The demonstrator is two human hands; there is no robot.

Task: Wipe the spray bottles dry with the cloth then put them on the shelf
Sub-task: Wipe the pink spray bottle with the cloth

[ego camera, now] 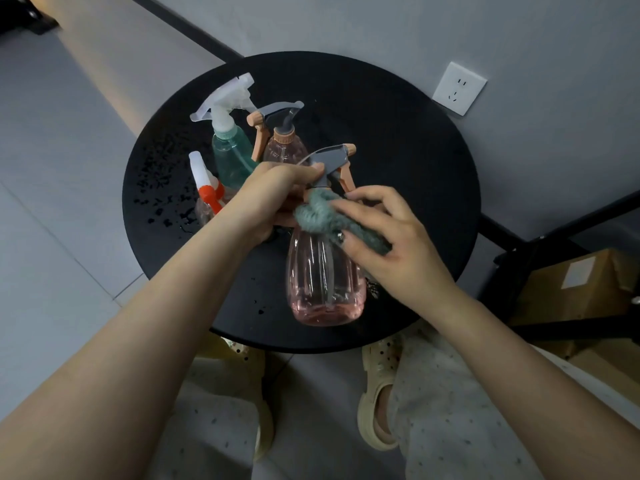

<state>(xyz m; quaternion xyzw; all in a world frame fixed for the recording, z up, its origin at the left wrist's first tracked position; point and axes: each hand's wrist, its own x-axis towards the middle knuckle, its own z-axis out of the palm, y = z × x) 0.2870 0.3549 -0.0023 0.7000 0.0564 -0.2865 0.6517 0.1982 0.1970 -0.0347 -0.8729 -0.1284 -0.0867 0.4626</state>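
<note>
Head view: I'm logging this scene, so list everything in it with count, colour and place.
held spray bottle: 1, pink, above table's near edge
cloth: 1, grey-green, on that bottle's shoulder
other spray bottles: 3, green, pink, clear with orange collar, table's left part
table: 1, black, round, water drops on left
wall socket: 1, white, wall
cardboard box: 1, brown, right
left hand: grips held bottle's neck
right hand: holds cloth

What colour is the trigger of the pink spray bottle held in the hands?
Peach-orange, on a grey spray head; the trigger of the clear pink plastic spray bottle shows best in the head view.
</note>
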